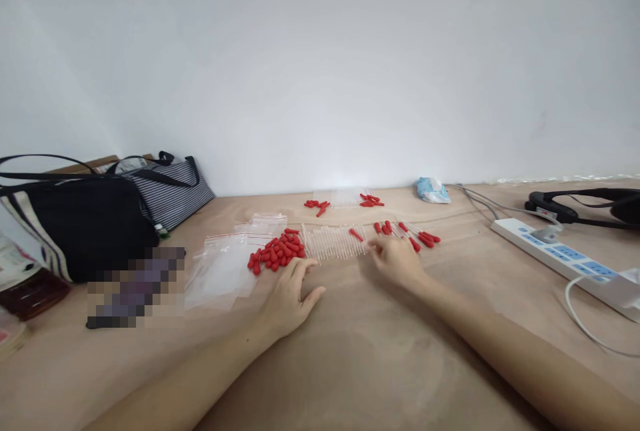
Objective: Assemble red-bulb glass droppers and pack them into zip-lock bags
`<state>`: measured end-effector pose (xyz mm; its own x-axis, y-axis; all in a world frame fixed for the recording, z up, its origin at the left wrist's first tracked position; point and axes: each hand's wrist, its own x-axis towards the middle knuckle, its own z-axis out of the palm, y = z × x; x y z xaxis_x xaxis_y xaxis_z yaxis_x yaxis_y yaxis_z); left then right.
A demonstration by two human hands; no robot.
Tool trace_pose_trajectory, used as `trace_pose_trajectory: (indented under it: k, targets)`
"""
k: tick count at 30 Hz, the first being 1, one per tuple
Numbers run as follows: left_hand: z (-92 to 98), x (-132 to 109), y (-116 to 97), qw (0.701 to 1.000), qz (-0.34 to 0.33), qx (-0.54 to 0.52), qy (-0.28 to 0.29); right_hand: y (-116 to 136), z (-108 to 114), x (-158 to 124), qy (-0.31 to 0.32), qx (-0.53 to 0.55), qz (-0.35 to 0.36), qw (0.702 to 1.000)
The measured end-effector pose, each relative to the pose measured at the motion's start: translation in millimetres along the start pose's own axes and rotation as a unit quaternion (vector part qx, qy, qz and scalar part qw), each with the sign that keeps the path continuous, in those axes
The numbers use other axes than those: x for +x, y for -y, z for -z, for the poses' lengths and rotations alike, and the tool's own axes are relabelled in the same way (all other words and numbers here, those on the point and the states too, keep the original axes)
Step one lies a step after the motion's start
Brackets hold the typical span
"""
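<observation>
My left hand (290,298) rests on the table with fingers spread, its fingertips beside a heap of small red pieces (277,250), shaped like little bulbs. To the right of the heap lies a row of thin clear sticks (330,242), with one red piece (356,234) on its right end. At that end is my right hand (397,259), its fingers curled and pinched together; whatever is between the fingertips is too small to make out. Just beyond the right hand lie several clear sticks with red ends (425,238), partly hidden by it.
Clear zip bags (225,264) lie left of the heap. Further back are more red pieces (370,200) and clear sticks. A black bag (95,224) and a striped bag (173,194) stand left. A tissue pack (433,190), power strip (565,258) and black headset (585,204) lie right.
</observation>
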<state>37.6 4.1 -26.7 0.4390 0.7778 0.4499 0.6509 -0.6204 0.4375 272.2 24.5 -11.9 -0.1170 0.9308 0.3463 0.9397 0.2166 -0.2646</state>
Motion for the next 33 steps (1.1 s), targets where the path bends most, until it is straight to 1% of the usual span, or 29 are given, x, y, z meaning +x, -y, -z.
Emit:
trace_pose_trajectory:
  k: [2,3,5,7,9,14,16,18,19,20,21,24,26,28,31,33]
  targets:
    - [0.5,0,0,0.999,-0.005,-0.004,0.031,-9,-2,17,-0.005,-0.029,-0.097,0.995]
    - [1.0,1,0,0.999,-0.009,-0.003,0.043,-12,-4,24,-0.004,-0.048,-0.130,0.990]
    - [2.6,3,-2,0.998,-0.016,0.002,0.056,-15,-9,34,0.010,-0.080,-0.167,0.983]
    - [4.2,5,-3,0.998,-0.017,0.009,0.066,-16,-14,40,0.033,-0.098,-0.176,0.979]
    - [4.7,5,-4,0.997,-0.016,0.014,0.075,-16,-17,41,0.050,-0.106,-0.169,0.979]
    - [2.2,2,-6,0.997,-0.027,0.021,0.073,-17,-17,42,0.043,-0.106,-0.147,0.982]
    - [5.9,7,-3,0.996,-0.032,0.040,0.068,-14,-17,46,0.055,-0.100,-0.156,0.981]
    - [15.6,23,6,0.995,-0.025,0.088,0.050,-10,-17,52,0.077,-0.095,-0.173,0.977]
    - [22.4,34,13,0.992,-0.020,0.118,0.034,-8,-18,55,0.088,-0.095,-0.181,0.975]
    - [29.9,47,22,0.987,-0.005,0.155,0.036,-6,-19,57,0.096,-0.094,-0.186,0.973]
    - [37.2,61,33,0.979,0.014,0.198,0.054,-4,-20,60,0.101,-0.094,-0.189,0.972]
    - [52.9,99,66,0.971,0.033,0.219,0.087,-1,-22,66,0.118,-0.088,-0.198,0.969]
    - [55.2,114,84,0.968,0.041,0.218,0.121,0,-21,68,0.126,-0.081,-0.202,0.968]
    - [52.2,122,96,0.964,0.046,0.212,0.152,0,-21,70,0.132,-0.074,-0.205,0.967]
    - [45.0,125,104,0.961,0.056,0.199,0.186,0,-20,71,0.137,-0.064,-0.209,0.966]
    - [42.5,126,104,0.960,0.062,0.193,0.193,0,-19,71,0.137,-0.057,-0.208,0.967]
